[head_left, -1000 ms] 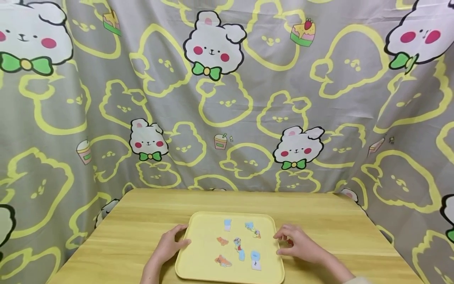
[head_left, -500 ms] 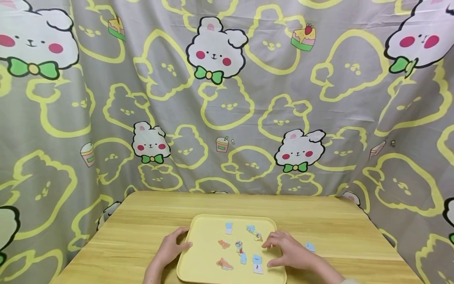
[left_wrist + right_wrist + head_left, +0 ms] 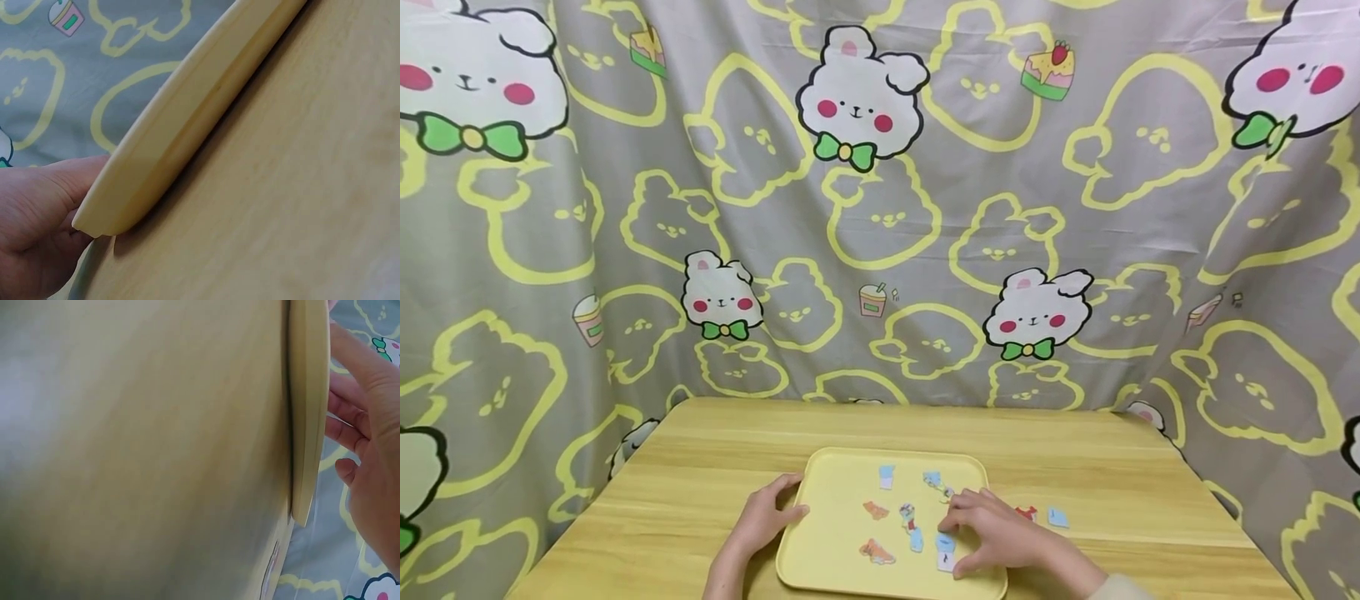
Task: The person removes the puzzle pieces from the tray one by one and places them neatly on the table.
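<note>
A yellow tray (image 3: 829,492) lies on the wooden table, bearing several small flat picture pieces. My left hand (image 3: 766,518) grips its left rim, thumb over the edge; the left wrist view shows the tray's side wall (image 3: 165,144) beside this hand. My right hand (image 3: 1000,533) is over the tray's right part, thumb and fingers spread around a blue-and-white piece (image 3: 946,552). In the right wrist view the right hand (image 3: 372,425) reaches past the rim, its fingers bent. Left of it lie a blue piece with a red bit (image 3: 912,527) and two orange pieces (image 3: 877,551).
Toward the tray's back are another blue-and-white piece (image 3: 887,477) and a blue-and-yellow piece (image 3: 933,480). On the table (image 3: 1112,467) right of the tray lie a red piece (image 3: 1026,512) and a blue piece (image 3: 1057,517). A patterned curtain (image 3: 925,208) encloses the table's back and sides.
My right hand has moved left from the tray's right rim to above the blue-and-white piece, uncovering the red and blue pieces on the table. The left hand stays at the left rim.
</note>
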### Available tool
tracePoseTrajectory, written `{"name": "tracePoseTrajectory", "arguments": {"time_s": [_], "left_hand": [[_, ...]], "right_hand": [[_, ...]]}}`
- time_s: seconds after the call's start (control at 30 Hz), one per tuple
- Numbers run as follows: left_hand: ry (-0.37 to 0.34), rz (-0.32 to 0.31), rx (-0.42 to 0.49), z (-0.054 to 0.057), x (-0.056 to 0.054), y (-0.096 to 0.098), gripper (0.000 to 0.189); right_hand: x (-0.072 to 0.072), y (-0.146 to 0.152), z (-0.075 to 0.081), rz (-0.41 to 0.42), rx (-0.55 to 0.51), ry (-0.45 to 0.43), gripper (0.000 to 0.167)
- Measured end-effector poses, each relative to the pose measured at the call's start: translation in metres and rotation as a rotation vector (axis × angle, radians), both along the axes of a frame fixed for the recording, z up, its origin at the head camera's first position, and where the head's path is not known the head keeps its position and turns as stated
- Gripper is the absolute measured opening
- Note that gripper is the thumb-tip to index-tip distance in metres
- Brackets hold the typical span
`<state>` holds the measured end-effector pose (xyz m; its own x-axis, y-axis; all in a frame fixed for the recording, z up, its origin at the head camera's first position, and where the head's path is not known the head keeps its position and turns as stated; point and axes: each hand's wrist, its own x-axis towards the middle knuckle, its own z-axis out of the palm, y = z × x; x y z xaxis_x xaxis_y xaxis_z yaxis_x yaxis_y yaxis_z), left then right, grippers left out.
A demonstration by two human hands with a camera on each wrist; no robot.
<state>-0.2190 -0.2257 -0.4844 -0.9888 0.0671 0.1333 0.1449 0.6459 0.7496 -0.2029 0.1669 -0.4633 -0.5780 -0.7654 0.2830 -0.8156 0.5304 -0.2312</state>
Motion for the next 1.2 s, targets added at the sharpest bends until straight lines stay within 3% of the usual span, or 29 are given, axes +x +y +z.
{"name": "tracePoseTrajectory", "arguments": {"time_s": [0.4,0.5,0.67,0.97,1.2], "left_hand": [[-0.002,-0.003,0.007,0.004,-0.003,0.001,0.056],[-0.016,-0.008,0.016,0.004,-0.002,0.001,0.056],[-0.024,-0.008,0.013,0.002,0.000,0.000,0.057],[-0.034,-0.005,0.011,0.003,0.000,0.001,0.057],[-0.039,-0.001,0.007,0.004,0.001,0.001,0.057]], "right_hand": [[0.000,-0.004,0.004,-0.075,0.037,-0.123,0.040],[0.000,-0.004,0.003,-0.067,0.017,-0.090,0.039],[-0.001,-0.005,0.001,-0.030,-0.096,-0.037,0.035],[-0.006,0.002,-0.003,-0.036,-0.350,-0.285,0.033],[-0.008,0.007,-0.005,-0.061,-0.402,-0.323,0.033]]}}
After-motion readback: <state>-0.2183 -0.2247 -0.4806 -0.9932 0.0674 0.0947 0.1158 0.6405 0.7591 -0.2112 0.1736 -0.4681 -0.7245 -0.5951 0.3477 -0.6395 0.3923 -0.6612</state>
